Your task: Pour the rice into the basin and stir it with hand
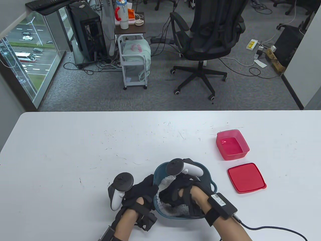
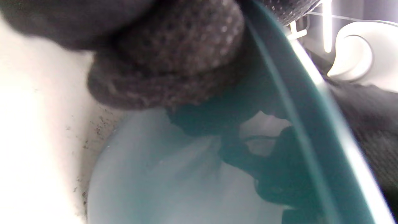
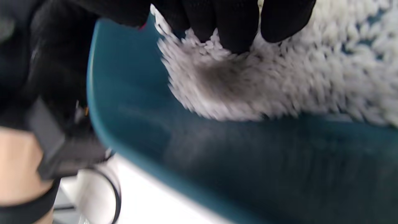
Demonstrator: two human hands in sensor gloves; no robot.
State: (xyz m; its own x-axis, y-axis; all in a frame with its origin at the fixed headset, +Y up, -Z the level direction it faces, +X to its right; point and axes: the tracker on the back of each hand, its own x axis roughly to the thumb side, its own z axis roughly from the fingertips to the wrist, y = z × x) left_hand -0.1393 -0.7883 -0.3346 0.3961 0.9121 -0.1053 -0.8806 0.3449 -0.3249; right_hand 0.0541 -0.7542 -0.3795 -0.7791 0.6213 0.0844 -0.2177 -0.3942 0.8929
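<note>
A teal basin point(image 1: 209, 175) is seen at the near edge of the white table point(image 1: 75, 150), and white rice point(image 1: 168, 181) is held in it, spread over the bottom and heaped toward the left wall. In the right wrist view the grains point(image 3: 279, 81) are shown lying against the basin's inner wall point(image 3: 130, 93). To the right of the basin, well apart from it, a pink box point(image 1: 232, 144) stands open, with only a few specks visible on its floor; its red lid point(image 1: 246, 177) lies flat on the table just in front of it, separate from the box. The right hand point(image 1: 180, 193) is placed inside the basin, its fingers point(image 3: 236, 28) bent downward with the tips sunk into the rice; nothing is gripped by them. The left hand point(image 1: 141, 189) is set against the basin's left side, its fingers point(image 2: 174, 62) curled over the rim point(image 2: 311, 93) so that the wall is held. A tracker is carried on the back of each hand. The wrist views are blurred.
</note>
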